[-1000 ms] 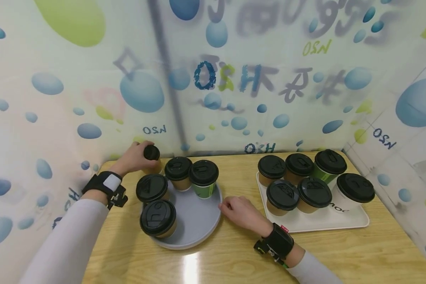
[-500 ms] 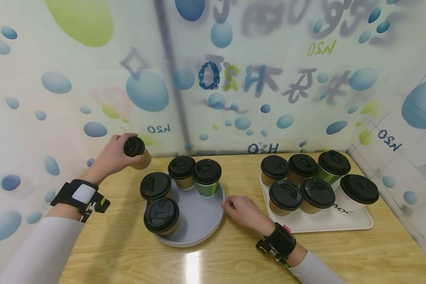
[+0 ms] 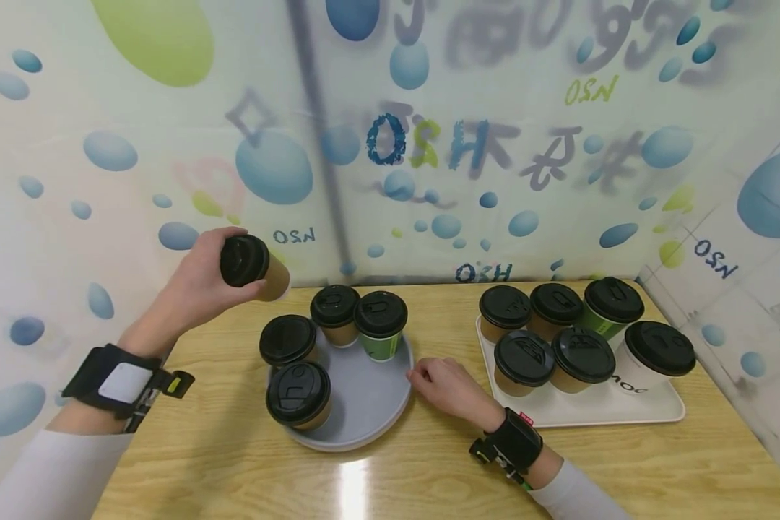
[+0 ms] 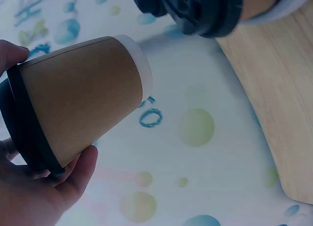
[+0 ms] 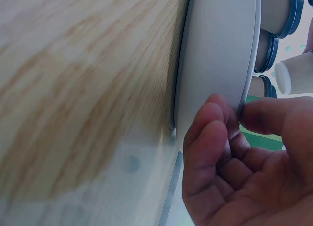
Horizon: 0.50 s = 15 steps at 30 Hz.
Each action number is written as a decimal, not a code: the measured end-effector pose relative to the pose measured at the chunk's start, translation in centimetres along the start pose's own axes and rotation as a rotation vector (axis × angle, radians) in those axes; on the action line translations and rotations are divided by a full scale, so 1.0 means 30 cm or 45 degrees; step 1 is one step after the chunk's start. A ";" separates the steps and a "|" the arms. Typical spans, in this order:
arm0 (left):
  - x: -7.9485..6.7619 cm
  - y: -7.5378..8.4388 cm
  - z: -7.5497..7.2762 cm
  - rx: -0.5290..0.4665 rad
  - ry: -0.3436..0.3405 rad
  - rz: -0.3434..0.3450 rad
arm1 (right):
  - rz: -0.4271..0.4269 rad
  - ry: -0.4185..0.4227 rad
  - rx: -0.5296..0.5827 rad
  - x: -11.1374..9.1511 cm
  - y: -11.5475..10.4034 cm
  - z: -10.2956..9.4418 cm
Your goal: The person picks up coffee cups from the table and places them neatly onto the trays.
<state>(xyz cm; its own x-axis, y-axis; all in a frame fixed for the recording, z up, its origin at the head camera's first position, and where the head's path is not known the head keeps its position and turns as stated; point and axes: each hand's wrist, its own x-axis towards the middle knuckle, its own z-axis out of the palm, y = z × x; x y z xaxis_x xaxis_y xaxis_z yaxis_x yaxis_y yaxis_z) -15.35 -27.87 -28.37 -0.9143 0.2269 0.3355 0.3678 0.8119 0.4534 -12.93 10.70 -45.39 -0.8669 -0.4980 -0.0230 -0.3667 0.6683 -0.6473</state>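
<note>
My left hand (image 3: 211,278) grips a brown paper coffee cup (image 3: 275,278) by its black lid, raised above the table's back left part and tilted. The left wrist view shows the brown cup (image 4: 83,99) with thumb and fingers around its lid end. A round grey tray (image 3: 364,408) bears several lidded cups, among them a green one (image 3: 380,345) at the back and a brown one (image 3: 299,397) in front. My right hand (image 3: 451,390) pinches the tray's right rim; in the right wrist view its curled fingers (image 5: 208,147) lie outside the tray wall (image 5: 217,50).
To the right lies a white rectangular tray (image 3: 598,415) with several lidded cups, including a white cup (image 3: 637,368) at its right end. Behind the wooden table (image 3: 429,469) hangs a backdrop (image 3: 403,209) with blue and green spots.
My left hand has lifted the brown cup from behind the round tray, moving it left and up and tilting it. The right hand stays at the tray rim. The view has shifted slightly.
</note>
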 end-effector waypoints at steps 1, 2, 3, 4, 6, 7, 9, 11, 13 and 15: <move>-0.002 0.012 -0.001 -0.003 0.006 0.019 | 0.000 0.001 0.000 -0.001 0.000 0.000; -0.005 0.025 -0.003 -0.006 0.012 0.035 | -0.001 0.002 0.000 -0.001 0.000 0.001; -0.009 0.038 -0.006 -0.004 0.019 0.049 | -0.002 0.002 0.001 -0.002 0.000 0.001; -0.014 0.052 -0.009 -0.007 0.026 0.063 | -0.004 0.002 0.002 -0.002 0.000 0.001; -0.022 0.083 -0.015 -0.019 0.040 0.098 | -0.005 0.000 0.002 -0.002 0.000 0.001; -0.027 0.100 -0.017 -0.026 0.044 0.123 | -0.007 0.000 0.001 -0.003 0.000 0.001; -0.035 0.134 -0.018 -0.026 0.050 0.182 | -0.007 0.002 -0.002 -0.002 -0.001 0.001; -0.041 0.166 -0.014 -0.024 0.049 0.251 | -0.006 0.005 -0.003 -0.002 -0.001 -0.001; -0.047 0.195 -0.007 -0.019 0.044 0.313 | -0.007 0.008 0.001 -0.002 -0.002 -0.002; -0.056 0.223 0.003 -0.011 0.038 0.358 | -0.003 0.006 0.011 -0.002 -0.004 -0.003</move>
<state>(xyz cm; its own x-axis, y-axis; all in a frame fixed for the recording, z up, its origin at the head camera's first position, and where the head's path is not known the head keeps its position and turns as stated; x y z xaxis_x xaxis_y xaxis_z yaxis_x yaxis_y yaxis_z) -11.38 -22.79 -25.97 -0.7707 0.4269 0.4731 0.6082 0.7144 0.3461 -12.86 10.70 -45.25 -0.8678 -0.4966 -0.0181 -0.3656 0.6626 -0.6537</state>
